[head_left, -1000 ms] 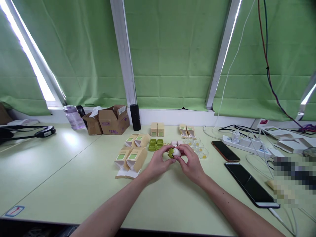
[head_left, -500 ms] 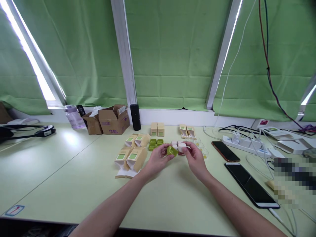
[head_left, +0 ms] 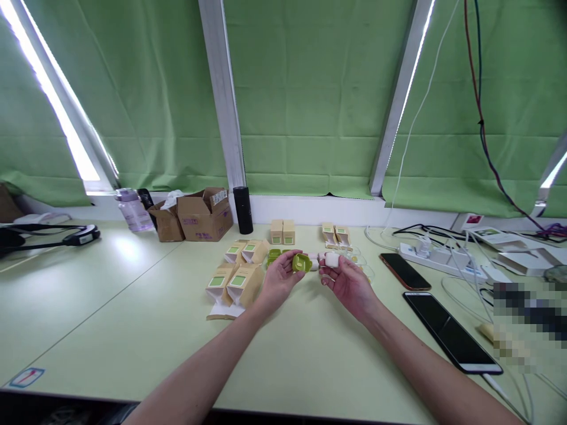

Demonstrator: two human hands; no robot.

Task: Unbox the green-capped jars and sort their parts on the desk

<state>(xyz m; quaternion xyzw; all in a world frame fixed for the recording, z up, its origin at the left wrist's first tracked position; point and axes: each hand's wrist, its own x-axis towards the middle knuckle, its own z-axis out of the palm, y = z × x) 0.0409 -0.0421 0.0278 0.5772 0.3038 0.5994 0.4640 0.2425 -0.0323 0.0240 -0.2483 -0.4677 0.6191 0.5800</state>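
Note:
My left hand (head_left: 279,283) pinches a small green case (head_left: 301,262) with its hollow side showing. My right hand (head_left: 349,283) grips a small white case (head_left: 332,260) between thumb and fingers. The two pieces are held apart above the pale green table (head_left: 133,319). Just behind the hands lie more green cases (head_left: 273,255), another white piece (head_left: 313,264) and clear plastic shells (head_left: 365,270). Tan cartons with green labels (head_left: 239,280) lie to the left of my left hand.
Two upright tan cartons (head_left: 282,232) and two more (head_left: 335,235) stand further back. Brown cardboard boxes (head_left: 204,213), a black cylinder (head_left: 243,210) and a bottle (head_left: 132,209) line the sill. Two phones (head_left: 449,330) (head_left: 403,270), a power strip (head_left: 436,257) and cables lie at right.
The green and white pieces were together between both hands; now they are separated. My left hand carried the green case left and my right hand carried the white one right, both slightly away from me.

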